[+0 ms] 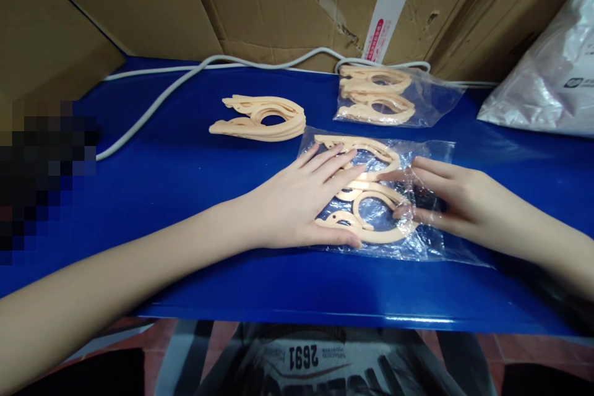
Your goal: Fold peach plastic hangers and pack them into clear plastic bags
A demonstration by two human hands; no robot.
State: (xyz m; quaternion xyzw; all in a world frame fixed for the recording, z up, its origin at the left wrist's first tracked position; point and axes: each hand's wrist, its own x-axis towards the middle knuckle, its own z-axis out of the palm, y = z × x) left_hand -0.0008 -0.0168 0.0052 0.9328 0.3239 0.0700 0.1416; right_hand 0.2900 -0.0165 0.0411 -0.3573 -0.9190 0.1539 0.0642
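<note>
Beige folding hangers [375, 235] lie side by side inside a clear plastic bag [431, 247] on the blue table. My left hand [297, 198] rests flat over their left ends, fingers spread, pressing on the bag. From the right, my right hand [455, 195] reaches to the bag's right end with its fingers stretched and apart. Its fingertips touch the hangers' rounded ends and look covered by the film. Left of the bag, a loose stack of folded beige hangers [283, 130] lies unwrapped. Behind it at the right sits another clear bag [436, 96] with beige hangers inside.
A white cable [171, 90] winds along the table's back. Cardboard boxes [278, 0] stand behind, one with white and red tape [394, 0]. A whitish plastic sack [552, 68] sits at the back right. The table's front edge [325, 315] is close to my body.
</note>
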